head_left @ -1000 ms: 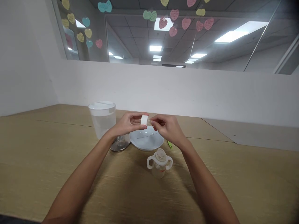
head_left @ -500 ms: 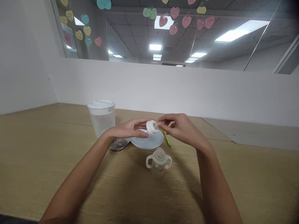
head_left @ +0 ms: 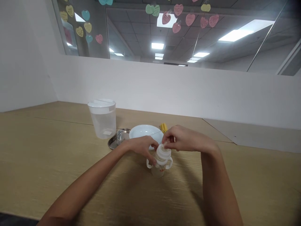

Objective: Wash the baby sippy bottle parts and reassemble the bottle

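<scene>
A clear baby bottle (head_left: 158, 171) with two white handles and red print stands upright on the table. Over its mouth sits a white ring cap (head_left: 164, 153) with a clear nipple; I cannot tell whether it is seated. My right hand (head_left: 185, 138) pinches the nipple from above, its tip hidden by the fingers. At the bottle's neck, my left hand (head_left: 141, 147) closes from the left, thumb in front and fingers partly hidden behind.
Behind the hands lies a white plate (head_left: 141, 130). To its left, a clear dome cap (head_left: 120, 136) rests on a round metal tray (head_left: 112, 145), near a lidded translucent bucket (head_left: 103, 122). Something yellow (head_left: 163, 127) shows right of the plate.
The ring cap with its nipple has come down from above the plate onto the bottle's mouth in my right hand. My left hand has moved from beside the cap to the bottle's neck.
</scene>
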### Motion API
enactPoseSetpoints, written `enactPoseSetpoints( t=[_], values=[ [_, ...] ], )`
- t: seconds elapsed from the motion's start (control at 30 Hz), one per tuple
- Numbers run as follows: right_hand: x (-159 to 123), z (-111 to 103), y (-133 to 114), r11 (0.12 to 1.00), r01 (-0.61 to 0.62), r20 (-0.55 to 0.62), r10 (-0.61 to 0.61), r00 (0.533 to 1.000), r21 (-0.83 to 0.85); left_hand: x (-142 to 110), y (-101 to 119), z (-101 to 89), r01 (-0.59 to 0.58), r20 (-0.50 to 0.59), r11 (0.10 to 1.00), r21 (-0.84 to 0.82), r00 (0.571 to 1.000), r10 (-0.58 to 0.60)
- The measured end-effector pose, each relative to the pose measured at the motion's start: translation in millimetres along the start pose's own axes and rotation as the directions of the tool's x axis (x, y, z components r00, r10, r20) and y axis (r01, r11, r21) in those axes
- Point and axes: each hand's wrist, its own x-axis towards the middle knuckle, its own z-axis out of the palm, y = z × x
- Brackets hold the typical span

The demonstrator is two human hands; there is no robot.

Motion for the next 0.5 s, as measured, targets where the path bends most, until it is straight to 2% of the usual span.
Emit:
enactPoseSetpoints(
  t=[0.13,0.5],
  values=[
    [4,2,-4,0.999,-0.037,0.032,0.037,0.999,-0.017,2,-3,1.6,-0.046,0.01,0.999,-0.025,0.999,0.046],
    [16,11,-7,0.988,-0.149,0.15,0.143,0.978,0.027,4,-9,4.6,0.004,0.023,1.0,0.003,1.0,-0.004]
  ],
)
